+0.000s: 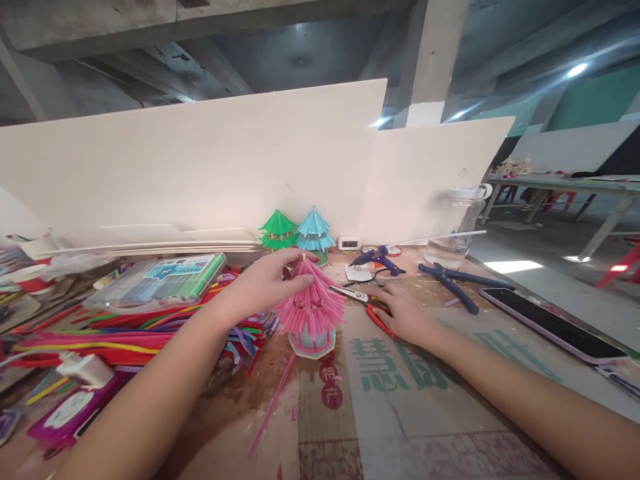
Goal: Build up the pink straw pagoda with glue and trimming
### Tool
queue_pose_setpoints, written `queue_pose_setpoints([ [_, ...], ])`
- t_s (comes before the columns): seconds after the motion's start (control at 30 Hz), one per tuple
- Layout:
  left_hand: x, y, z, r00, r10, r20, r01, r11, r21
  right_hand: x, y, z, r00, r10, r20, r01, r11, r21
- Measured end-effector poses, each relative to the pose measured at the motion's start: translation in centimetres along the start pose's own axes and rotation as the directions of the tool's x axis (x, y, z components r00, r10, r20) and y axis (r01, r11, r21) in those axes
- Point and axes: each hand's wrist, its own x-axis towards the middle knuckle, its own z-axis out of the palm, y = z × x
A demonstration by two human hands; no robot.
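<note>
A small pink pagoda model [313, 303] with layered roofs made of fuzzy stems stands upright on a pale base. My left hand [273, 280] grips it near the peak, thumb in front and fingers partly hidden behind. Beside it on the right, my right hand [403, 310] is closed over the red handles of a pair of scissors [356, 294], whose metal blades point toward the pink model. A loose pink stem [273, 405] lies on the table below the model.
Behind stand a green pagoda [279, 230], a blue pagoda [315, 230] and a small clock [349, 243]. A glue gun [379, 260], pliers [453, 281], phone [553, 325] and water bottle [453, 227] are rightward. Colored stems [100, 340] and a plastic case [160, 283] lie left.
</note>
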Motion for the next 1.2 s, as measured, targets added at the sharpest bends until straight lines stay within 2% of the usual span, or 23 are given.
queue_pose_setpoints([
  [0.2,0.0,0.1,0.3,0.999,-0.035,-0.032,0.036,0.999,0.034,0.0,0.1,0.0,1.0,-0.004,0.002,0.004,1.0,0.003],
  [0.33,0.1,0.1,0.3,0.999,-0.018,-0.051,0.02,0.999,0.038,0.0,0.2,0.0,1.0,0.004,0.001,-0.004,1.0,0.005],
  [0.53,-0.3,0.4,0.4,0.999,-0.046,-0.005,0.046,0.996,0.072,0.0,0.0,0.0,1.0,0.01,-0.002,-0.01,1.0,0.002],
  [0.83,-0.3,0.1,1.7,0.996,0.085,-0.038,-0.079,0.988,0.133,0.0,0.1,0.0,1.0,0.001,-0.023,-0.001,1.0,0.002],
  [1.2,-0.5,0.6,0.8,1.0,0.007,-0.025,-0.004,0.995,0.102,0.0,0.1,-0.1,1.0,-0.008,-0.017,0.008,1.0,0.014],
])
